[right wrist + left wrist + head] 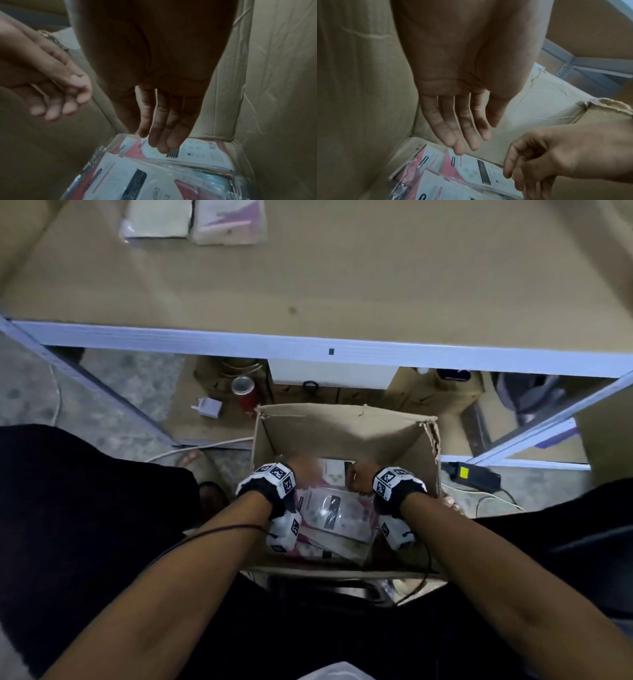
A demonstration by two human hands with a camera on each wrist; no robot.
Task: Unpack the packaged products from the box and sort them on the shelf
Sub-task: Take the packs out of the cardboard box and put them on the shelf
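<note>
An open cardboard box (342, 433) stands on the floor below the shelf. Inside lie several flat pink-and-white packaged products (332, 515), some in clear plastic bags. Both hands are down in the box above them. My left hand (476, 139) hangs with straight fingers just over the packages (471, 171), holding nothing. My right hand (150, 138) also points its straight fingers down, tips close over a white-and-pink package (197, 152); whether they touch it I cannot tell. On the brown shelf board (308, 285), two packages (156, 220) (229, 220) lie side by side at the back left.
The shelf's white front rail (308, 347) runs across above the box. Under the shelf stand a red can (245, 395) and a white plug adapter (209, 407). A black power brick (476, 475) with cables lies on the floor to the box's right.
</note>
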